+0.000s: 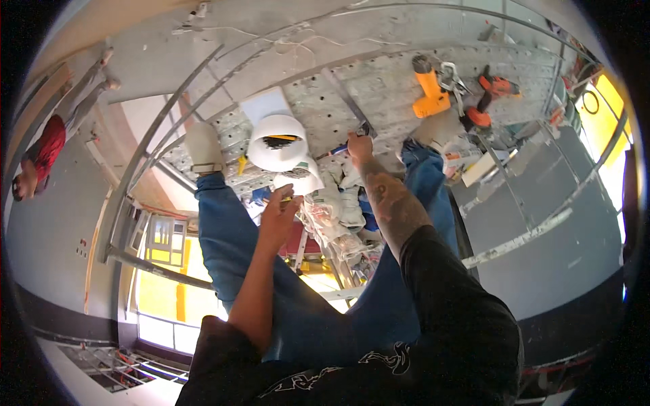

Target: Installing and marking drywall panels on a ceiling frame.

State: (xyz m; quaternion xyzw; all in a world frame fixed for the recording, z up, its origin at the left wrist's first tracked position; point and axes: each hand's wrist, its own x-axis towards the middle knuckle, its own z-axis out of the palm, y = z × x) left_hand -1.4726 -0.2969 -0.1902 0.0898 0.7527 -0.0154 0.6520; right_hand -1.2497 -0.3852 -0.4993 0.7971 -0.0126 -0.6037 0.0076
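My right hand is closed at the near end of a grey metal strip. A slim blue-and-black hand tool sticks out from it to the left; its exact kind is unclear. Lower and to the left, my left hand is raised with bent fingers, and a small yellow bit shows at them. Just beyond it stands a white bucket with a dark inside and a yellow strip across the opening. A second white container sits closer, partly covered by the first.
I stand on a perforated metal platform with rails around it. An orange power tool and a red-and-black cordless drill lie at the right. Crumpled plastic bags show between my legs. Another person is at far left.
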